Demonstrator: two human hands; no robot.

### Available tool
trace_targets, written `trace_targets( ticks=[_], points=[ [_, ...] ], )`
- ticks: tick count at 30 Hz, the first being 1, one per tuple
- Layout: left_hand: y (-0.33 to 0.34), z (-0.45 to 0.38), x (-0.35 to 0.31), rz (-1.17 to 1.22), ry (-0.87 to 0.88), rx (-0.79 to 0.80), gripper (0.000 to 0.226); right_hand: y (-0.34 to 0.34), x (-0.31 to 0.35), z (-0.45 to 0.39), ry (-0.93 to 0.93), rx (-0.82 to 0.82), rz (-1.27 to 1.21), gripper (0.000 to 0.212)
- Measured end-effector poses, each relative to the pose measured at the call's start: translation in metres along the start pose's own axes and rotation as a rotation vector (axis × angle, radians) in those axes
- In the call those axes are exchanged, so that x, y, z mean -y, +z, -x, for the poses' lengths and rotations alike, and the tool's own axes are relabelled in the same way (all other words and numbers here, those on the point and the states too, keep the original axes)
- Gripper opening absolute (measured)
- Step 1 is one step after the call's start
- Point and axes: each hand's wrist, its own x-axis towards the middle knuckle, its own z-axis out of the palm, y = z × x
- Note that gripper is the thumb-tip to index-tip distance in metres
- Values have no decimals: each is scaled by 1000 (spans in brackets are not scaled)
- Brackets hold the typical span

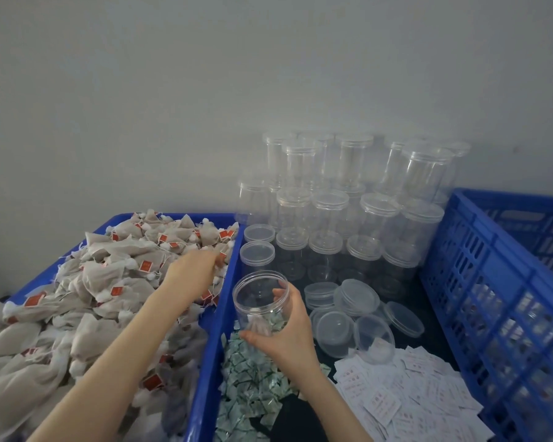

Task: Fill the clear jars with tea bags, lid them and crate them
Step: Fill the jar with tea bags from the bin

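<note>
At frame centre the right hand [288,330] wraps curled fingers round an open clear jar [261,301], tilted. The left hand [193,266] reaches up-left into the tea bags [109,282]; its fingertips are buried among them, so their grip cannot be told.

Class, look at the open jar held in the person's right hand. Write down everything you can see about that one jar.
The open jar is a clear, round container that looks like plastic, with a wide mouth and no lid. It looks empty; the green-and-white packets below show through its wall. It is held tilted, mouth up and towards the camera, beside the blue bin. The right hand grips it, thumb under its lower wall and fingers curled round the far side.
</note>
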Motion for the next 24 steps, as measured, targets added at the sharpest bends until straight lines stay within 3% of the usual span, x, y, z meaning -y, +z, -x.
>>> trace_targets(
  ticks=[2, 4, 8, 13, 18, 24],
  points=[
    [27, 0, 3, -129, 13, 346, 26, -2, 1, 1, -7, -3, 11, 101],
    [41, 5, 5, -152, 5, 590, 29, -3, 1, 0, -7, -12, 22, 101],
    [47, 13, 14, -180, -65, 771, 30, -8, 1, -1, 0, -18, 58, 97],
    [57, 12, 18, -94, -16, 646, 30, -11, -1, -1, 2, -34, 53, 93],
    [38, 6, 20, -137, 23, 484, 13, -12, -3, -1, 10, -37, 39, 94],
    [-24, 5, 14, 35, 8, 8, 9, -9, -5, 0, 36, -16, 23, 99]
  ],
)
